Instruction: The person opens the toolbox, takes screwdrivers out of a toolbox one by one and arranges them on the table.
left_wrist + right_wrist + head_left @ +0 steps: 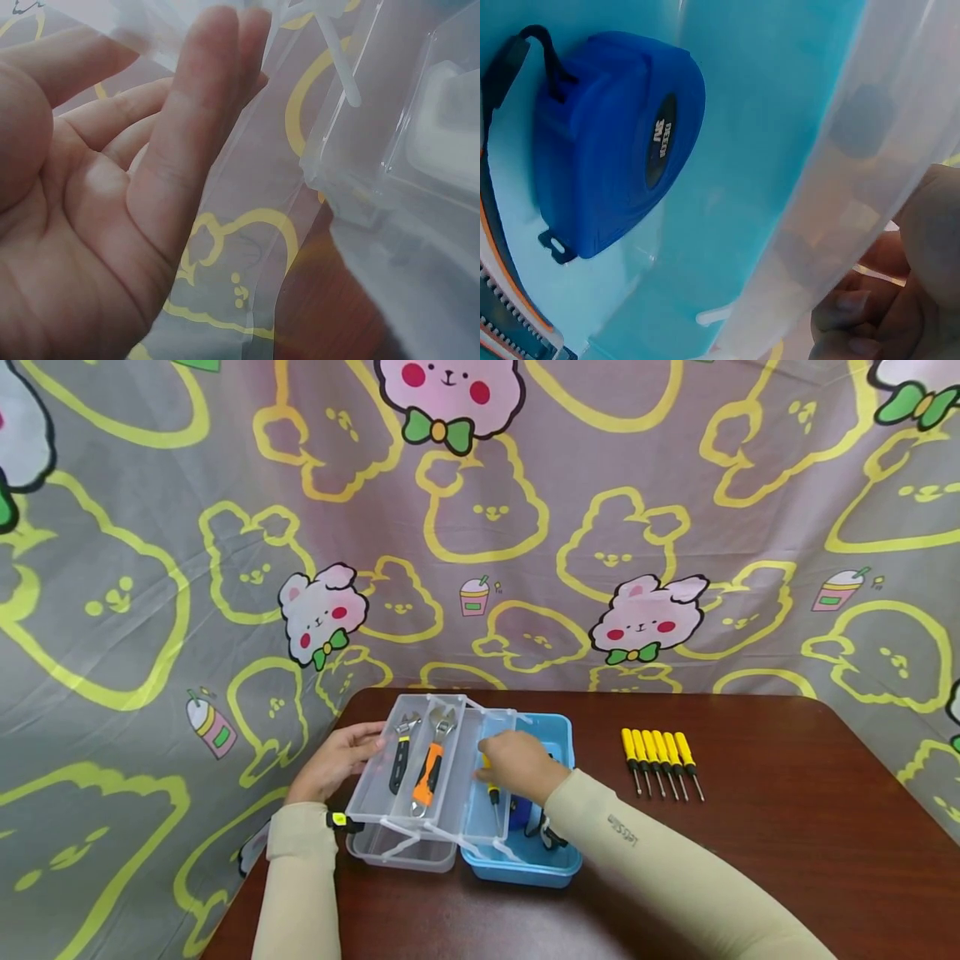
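Note:
My right hand (521, 766) reaches into the translucent tray over the blue toolbox (555, 870). Its fingers hold the yellow handle of a screwdriver (493, 795), whose metal shaft points toward me. In the right wrist view the curled fingers show beside the tray wall, and the screwdriver is hidden. At the outer tray's left edge, my left hand (341, 760) touches the plastic with mostly straight fingers. That clear tray (367, 802) carries a black-handled adjustable wrench (401, 764) and an orange utility knife (427, 775) beside another adjustable wrench (442, 720).
Several yellow screwdrivers (660, 760) lie in a row on the brown table (787, 827), right of the toolbox. Inside the blue box is a blue tape measure (622, 142). White hinge arms (405, 843) link the trays. A patterned curtain (525, 585) hangs behind.

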### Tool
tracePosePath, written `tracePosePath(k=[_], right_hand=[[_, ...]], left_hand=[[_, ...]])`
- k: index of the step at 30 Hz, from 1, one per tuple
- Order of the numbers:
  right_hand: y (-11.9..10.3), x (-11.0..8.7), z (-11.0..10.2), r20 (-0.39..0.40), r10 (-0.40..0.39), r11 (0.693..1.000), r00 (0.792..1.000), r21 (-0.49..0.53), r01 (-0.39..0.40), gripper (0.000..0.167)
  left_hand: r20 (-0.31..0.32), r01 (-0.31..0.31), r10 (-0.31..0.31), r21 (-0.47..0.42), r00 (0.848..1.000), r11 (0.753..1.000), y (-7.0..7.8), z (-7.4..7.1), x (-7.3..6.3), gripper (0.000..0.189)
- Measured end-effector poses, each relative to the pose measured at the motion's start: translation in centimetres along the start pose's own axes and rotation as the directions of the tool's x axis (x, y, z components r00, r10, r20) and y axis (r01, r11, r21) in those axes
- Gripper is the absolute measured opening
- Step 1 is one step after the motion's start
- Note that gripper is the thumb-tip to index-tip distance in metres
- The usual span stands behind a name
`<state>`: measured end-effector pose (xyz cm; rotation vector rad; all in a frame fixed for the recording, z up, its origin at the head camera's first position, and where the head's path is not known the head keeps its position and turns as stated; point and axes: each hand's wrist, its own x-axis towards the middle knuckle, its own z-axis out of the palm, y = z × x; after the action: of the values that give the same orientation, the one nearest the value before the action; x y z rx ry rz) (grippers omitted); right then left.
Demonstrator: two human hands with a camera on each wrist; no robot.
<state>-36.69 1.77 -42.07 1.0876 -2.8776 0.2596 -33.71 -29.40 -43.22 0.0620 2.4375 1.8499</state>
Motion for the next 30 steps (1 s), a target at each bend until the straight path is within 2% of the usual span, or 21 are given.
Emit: tracePosePath(k=[6, 8, 13, 20, 30], right_hand=[[-0.49, -0.13, 0.37, -0.078, 0.025, 0.999, 0.997, 0.026, -0.023, 0.018], [-0.59, -0.14, 0.46, -0.095, 0.047, 0.998, 0.994, 0.052, -0.042, 0.022], [-0.81, -0.04, 0.41, -0.090, 0.119, 0.982, 0.989, 0.155, -0.105, 0.048], [-1.01, -0.03, -0.23, -0.092, 0.196, 0.940, 0.976, 0.301, -0.160, 0.055], [-0.82, -0.27, -0.44, -0.164, 0.244, 0.862, 0.956, 0.488, -0.136, 0.055]], left_hand=[[-0.006, 0.001, -0.001, 0.004, 1.000, 1.000, -0.13, 0.04, -0.02, 0.045], [-0.015, 0.007, -0.006, 0.014, 1.000, 1.000, -0.10, 0.11, -0.04, 0.044], [-0.027, 0.013, -0.013, 0.031, 1.000, 0.999, -0.06, 0.20, -0.03, 0.043], [-0.021, 0.009, -0.009, 0.025, 1.000, 1.000, -0.07, 0.13, 0.05, 0.044], [-0.004, -0.017, 0.017, 0.025, 1.000, 1.000, -0.08, -0.03, 0.08, 0.046]])
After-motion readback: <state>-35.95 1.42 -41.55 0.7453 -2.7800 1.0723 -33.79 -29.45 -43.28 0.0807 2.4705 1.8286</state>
